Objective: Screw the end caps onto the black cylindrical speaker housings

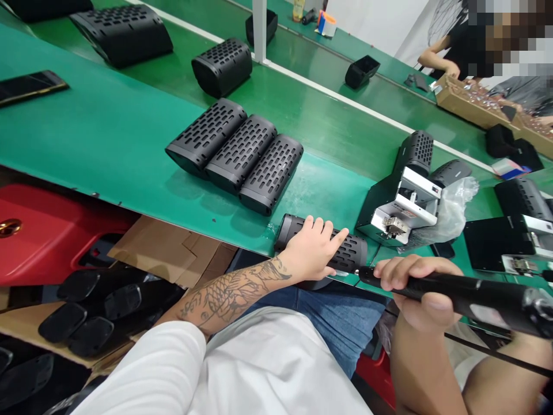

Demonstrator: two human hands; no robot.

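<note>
My left hand (311,245) lies over a black perforated housing (351,251) at the bench's front edge, fingers spread on its slotted top and thumb at its near side. In my right hand (417,282) is a black electric screwdriver (469,297), gripped lengthwise. Its tip meets the right end of that housing, where a small bright spot shows; whether a screw sits there I cannot tell. Just behind stand three matching housings (242,151) side by side. A screw feeder (400,210) with a silver front is close beyond my right hand.
A crumpled plastic bag (451,210) leans on the feeder, and a second feeder (510,245) is further right. More housings (222,66) stand along the green conveyor. A phone (32,86) lies at left. Across the line, a person reaches into a cardboard tray (470,106). A red stool (47,230) is below left.
</note>
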